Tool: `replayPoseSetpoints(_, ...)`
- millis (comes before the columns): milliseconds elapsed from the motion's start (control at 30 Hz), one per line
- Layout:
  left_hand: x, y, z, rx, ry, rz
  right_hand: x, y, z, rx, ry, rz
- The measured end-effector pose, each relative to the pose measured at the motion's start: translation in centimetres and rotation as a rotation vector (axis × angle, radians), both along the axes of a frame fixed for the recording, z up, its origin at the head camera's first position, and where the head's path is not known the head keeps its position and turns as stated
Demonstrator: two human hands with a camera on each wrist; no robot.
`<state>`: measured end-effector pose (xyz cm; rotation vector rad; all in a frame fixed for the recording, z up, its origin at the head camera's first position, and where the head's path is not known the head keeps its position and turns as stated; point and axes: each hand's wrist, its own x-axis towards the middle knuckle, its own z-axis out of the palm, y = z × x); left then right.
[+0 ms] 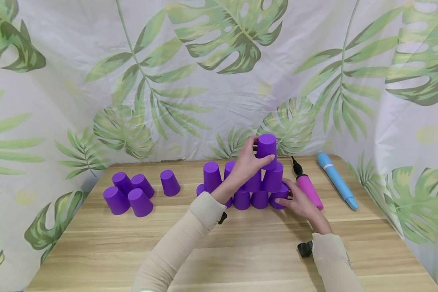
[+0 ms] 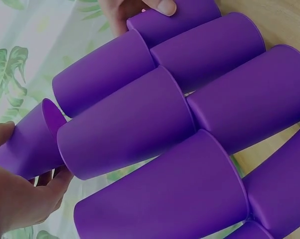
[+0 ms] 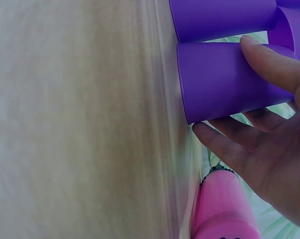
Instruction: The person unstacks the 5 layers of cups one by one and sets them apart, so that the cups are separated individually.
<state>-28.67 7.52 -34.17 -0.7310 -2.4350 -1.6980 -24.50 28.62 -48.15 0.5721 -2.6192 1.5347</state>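
Note:
Upside-down purple cups stand in two stacked rows. My left hand (image 1: 246, 162) grips another purple cup (image 1: 267, 145), mouth down, over the right end of the upper row. In the left wrist view this held cup (image 2: 28, 144) is slightly tilted, its rim right by the base of an upper-row cup (image 2: 125, 122). My right hand (image 1: 298, 199) holds the lower row's rightmost cup (image 1: 278, 200). In the right wrist view the thumb lies on one side of that cup (image 3: 225, 82) and the fingers on the other. My left forearm hides part of the lower row.
A group of several purple cups (image 1: 140, 202) stands upside down at the left, with a single cup (image 1: 170, 183) nearer the stack. Right of the stack lie a pink hand pump (image 1: 309, 190) and a blue pump (image 1: 337, 181). A leaf-patterned curtain (image 1: 219, 97) hangs behind the wooden table (image 1: 252, 259).

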Motion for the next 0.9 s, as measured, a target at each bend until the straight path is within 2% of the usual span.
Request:
replayPoseSetpoints(233, 0.8, -1.3, 0.1, 0.083, -0.023, 0.016, 0.1, 0.0, 0.1, 0.009, -0.005, -0.004)
replayPoseSetpoints(467, 1.8, -3.4, 0.7, 0.168, 0.069, 0.037, 0.0, -0.1, 0.2, 0.009, -0.008, -0.013)
replayPoseSetpoints(667, 2.5, -6.6, 0.6, 0.216, 0.104, 0.091, 0.0, 0.0, 0.2, 0.016, -0.017, -0.019)
replayPoseSetpoints(900, 3.0, -11.1, -0.2, 0.283, 0.066, 0.161, 0.0, 0.1, 0.1, 0.037, -0.014, -0.029)
